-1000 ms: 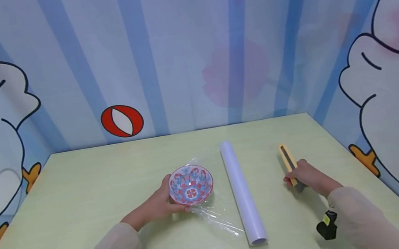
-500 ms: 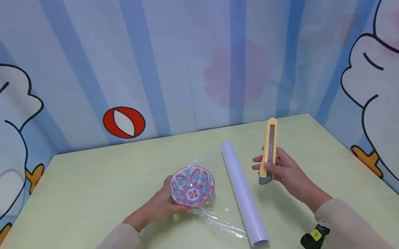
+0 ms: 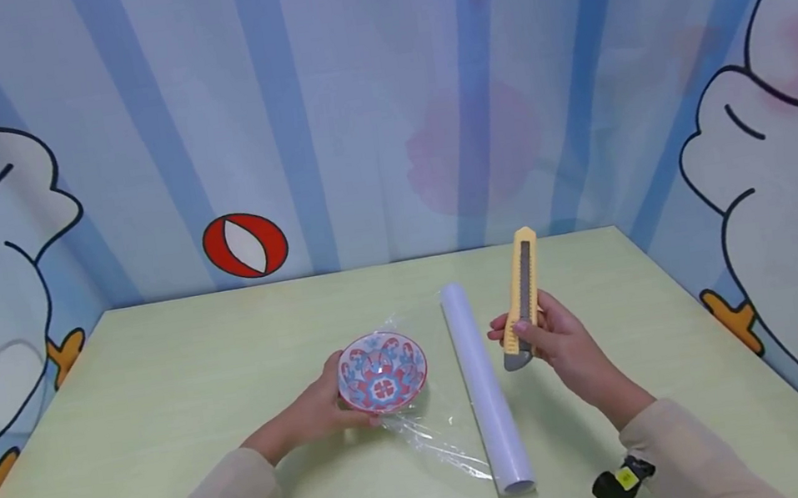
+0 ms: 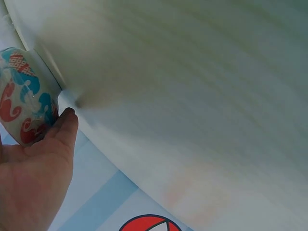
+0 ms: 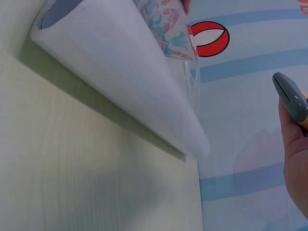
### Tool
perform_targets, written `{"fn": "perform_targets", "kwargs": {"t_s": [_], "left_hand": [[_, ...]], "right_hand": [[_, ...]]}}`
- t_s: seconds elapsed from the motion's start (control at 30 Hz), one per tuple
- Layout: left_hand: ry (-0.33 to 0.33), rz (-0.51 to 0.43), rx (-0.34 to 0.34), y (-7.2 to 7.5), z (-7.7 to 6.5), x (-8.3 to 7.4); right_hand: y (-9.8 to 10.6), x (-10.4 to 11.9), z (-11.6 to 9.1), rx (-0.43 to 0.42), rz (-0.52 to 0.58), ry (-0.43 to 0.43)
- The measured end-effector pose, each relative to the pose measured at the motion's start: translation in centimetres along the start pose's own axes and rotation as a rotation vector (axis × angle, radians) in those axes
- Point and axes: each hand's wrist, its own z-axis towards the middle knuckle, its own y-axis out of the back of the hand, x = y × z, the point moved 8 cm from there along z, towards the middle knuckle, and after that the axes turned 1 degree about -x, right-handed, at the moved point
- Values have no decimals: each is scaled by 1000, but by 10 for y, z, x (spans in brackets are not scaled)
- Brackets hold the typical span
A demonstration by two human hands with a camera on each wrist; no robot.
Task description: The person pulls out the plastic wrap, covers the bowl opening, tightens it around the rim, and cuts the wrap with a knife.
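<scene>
My left hand [image 3: 317, 409] holds a small bowl [image 3: 383, 373] by its left side, its red and blue patterned inside facing me. Seen from the left wrist, the fingers [image 4: 62, 127] and palm lie against the bowl's patterned outer wall [image 4: 29, 103]. Clear plastic film [image 3: 441, 450] spreads from the bowl toward a white roll [image 3: 490, 401] lying lengthwise on the table. Right of the roll, my right hand [image 3: 571, 348] pinches a yellow utility knife [image 3: 523, 291] above the table, its grey end pointing down toward me. No blade shows.
The pale green table [image 3: 193, 352] ends at a striped blue backdrop [image 3: 382, 117], with printed cartoon figures on both sides. A black wrist camera [image 3: 622, 485] hangs under the right sleeve.
My right hand has lifted the utility knife from the table's right side and carried it left, near the roll, tilting it upright. The left hand and bowl have stayed in place.
</scene>
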Motion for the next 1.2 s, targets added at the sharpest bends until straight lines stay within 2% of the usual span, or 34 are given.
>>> {"fn": "perform_targets", "kwargs": {"t_s": [0.27, 0.43, 0.7, 0.77, 0.97, 1.07, 1.2], "left_hand": [[4, -18, -4, 1, 0, -1], [7, -13, 4, 1, 0, -1], [-9, -8, 2, 1, 0, -1], [-10, -5, 1, 0, 0, 0], [-11, 1, -3, -1, 0, 1], [-12, -3, -3, -1, 0, 1], [-5, 0, 1, 0, 1, 1]], "right_hand": [[-3, 4, -5, -19, -20, 61], [-3, 5, -7, -52, -29, 68], [6, -1, -12, -248, -80, 2], [5, -2, -12, -240, -67, 17], [-4, -4, -12, -100, 83, 65], [-3, -4, -11, -97, 136, 73], [0, -2, -10, -139, 139, 97]]}}
